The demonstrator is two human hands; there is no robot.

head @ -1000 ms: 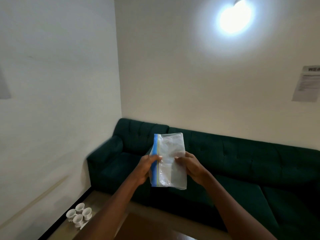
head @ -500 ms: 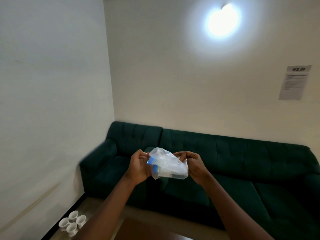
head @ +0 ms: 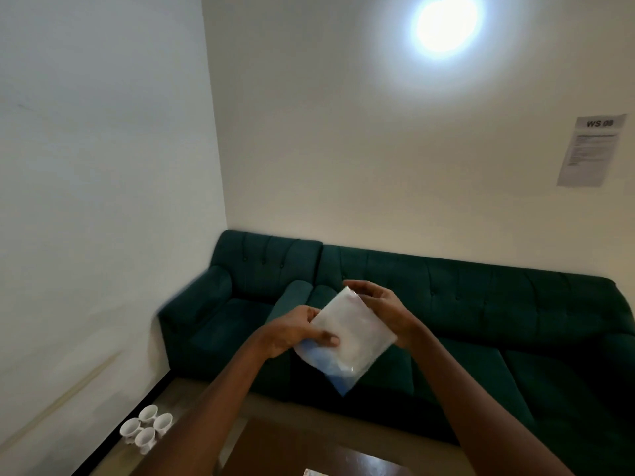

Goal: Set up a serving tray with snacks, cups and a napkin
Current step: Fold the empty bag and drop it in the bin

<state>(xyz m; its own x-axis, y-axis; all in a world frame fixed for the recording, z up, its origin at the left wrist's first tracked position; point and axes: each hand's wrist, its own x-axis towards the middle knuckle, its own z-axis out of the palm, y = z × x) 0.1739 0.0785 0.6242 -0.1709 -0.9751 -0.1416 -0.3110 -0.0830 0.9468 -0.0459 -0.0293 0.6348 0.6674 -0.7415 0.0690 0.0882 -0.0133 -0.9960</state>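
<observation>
Both hands held a plastic bag in mid-air, above the sofa.

The left hand (head: 292, 329) pinched the bag (head: 347, 334) at its near edge; the right hand (head: 381, 310) cupped its far side. It looked light, limp and slippery, best gripped by the blue seal strip. Four cups (head: 146, 428) stood on the floor.

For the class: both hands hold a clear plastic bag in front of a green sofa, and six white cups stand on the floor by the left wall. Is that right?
Not quite. The head view shows four white cups, not six, grouped on the floor by the left wall. The rest stands: the left hand and right hand hold the clear plastic bag in front of the green sofa.
</observation>
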